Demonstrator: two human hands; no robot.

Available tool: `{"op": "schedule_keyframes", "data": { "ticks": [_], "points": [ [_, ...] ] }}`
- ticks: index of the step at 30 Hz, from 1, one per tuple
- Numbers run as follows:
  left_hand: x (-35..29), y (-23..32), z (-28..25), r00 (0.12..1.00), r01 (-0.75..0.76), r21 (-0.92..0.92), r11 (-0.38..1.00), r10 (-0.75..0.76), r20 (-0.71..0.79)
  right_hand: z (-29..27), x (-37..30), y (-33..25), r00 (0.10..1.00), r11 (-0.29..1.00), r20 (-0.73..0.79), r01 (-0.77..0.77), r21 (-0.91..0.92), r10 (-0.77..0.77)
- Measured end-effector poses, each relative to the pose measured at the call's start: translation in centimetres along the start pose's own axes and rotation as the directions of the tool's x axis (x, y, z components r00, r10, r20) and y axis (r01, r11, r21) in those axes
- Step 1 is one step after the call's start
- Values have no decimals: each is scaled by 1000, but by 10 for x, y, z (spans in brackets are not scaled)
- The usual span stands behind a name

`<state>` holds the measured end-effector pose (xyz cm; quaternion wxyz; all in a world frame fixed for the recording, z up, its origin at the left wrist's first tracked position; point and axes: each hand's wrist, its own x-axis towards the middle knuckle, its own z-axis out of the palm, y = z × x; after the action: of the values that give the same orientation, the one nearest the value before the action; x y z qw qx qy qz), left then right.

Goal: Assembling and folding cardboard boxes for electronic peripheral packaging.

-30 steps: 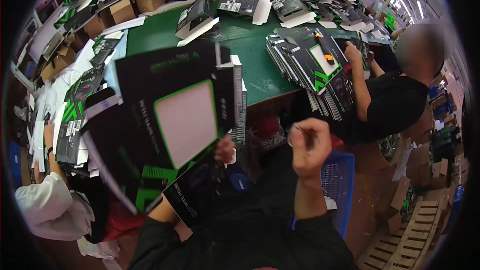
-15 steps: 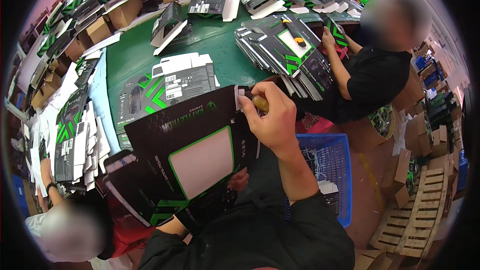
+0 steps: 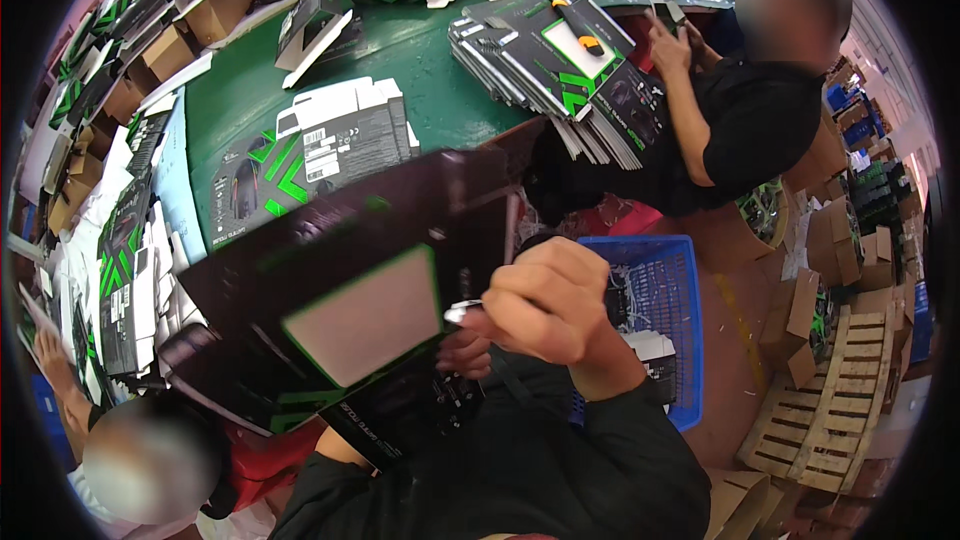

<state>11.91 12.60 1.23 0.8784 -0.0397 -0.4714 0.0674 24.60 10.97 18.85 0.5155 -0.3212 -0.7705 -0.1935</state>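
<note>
A black printed carton blank with green trim (image 3: 285,310), with a pale window panel in it, is held up in front of me at a slant. My left hand (image 3: 465,352) grips it; only the fingers show at its right edge, and the rest is behind the carton. My right hand (image 3: 548,302) is closed in a fist just beside that edge. A small whitish piece (image 3: 460,312) shows at its fingertips, its kind too blurred to tell. No amber-coloured object is visible in this hand now.
On the green table (image 3: 420,65) lie flat cartons (image 3: 320,155) and a stack of carton blanks (image 3: 540,65) with a yellow-and-black tool (image 3: 590,43) on top. A blue basket (image 3: 685,340) holds scraps at my right. Co-workers sit at the right and lower left.
My right hand has come down from the carton's upper right corner and closed into a fist. The amber object is out of sight. The carton has shifted left and down in the picture.
</note>
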Motion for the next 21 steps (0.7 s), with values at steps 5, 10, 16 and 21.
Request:
{"op": "schedule_keyframes", "data": {
  "ticks": [5,10,16,21],
  "points": [
    [-8,-9,4,994,-103,-18,995,103,34,4,-34,12,933,936,-78,-347,60,351],
    [-5,-14,11,989,-108,-9,994,107,-104,10,-40,17,850,849,-18,-527,-35,527],
    [-11,-12,2,990,-69,42,997,74,-124,16,-43,25,823,816,-49,-567,-108,566],
    [-13,-9,-4,997,-56,21,998,58,-59,13,-44,32,881,873,-15,-471,-127,474]
  ]
}}
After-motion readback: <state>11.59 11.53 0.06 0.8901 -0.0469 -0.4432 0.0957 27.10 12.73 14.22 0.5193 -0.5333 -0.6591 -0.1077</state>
